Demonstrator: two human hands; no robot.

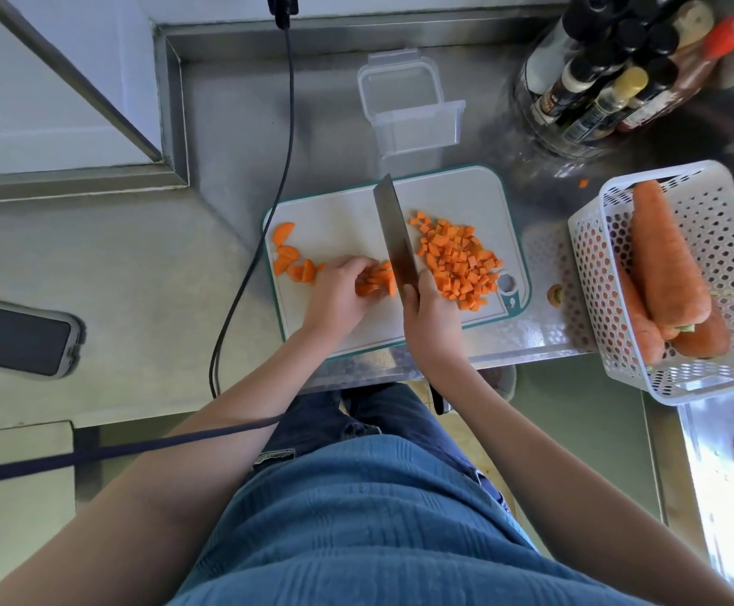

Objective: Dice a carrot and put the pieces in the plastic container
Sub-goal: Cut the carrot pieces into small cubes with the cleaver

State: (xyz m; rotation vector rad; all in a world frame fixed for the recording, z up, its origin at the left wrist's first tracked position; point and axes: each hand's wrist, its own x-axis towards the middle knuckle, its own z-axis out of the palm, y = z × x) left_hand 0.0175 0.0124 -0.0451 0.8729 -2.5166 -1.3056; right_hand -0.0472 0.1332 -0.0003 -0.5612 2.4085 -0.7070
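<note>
On the white cutting board (347, 220) my left hand (339, 295) presses down a bundle of carrot strips (376, 282). My right hand (430, 317) grips the handle of a cleaver (393, 234), whose blade stands edge-down against the right end of the strips. A heap of diced carrot (457, 260) lies right of the blade. Half-round carrot slices (290, 255) lie at the board's left end. The clear plastic container (417, 120) stands empty behind the board, its lid (398, 76) leaning behind it.
A white perforated basket (724, 238) with whole carrots (667, 255) sits at the right. A carrot end (555, 294) lies beside the board. Bottles (610, 76) stand at the back right. A black cable (286, 124) hangs at the left, and a phone (15, 338) lies far left.
</note>
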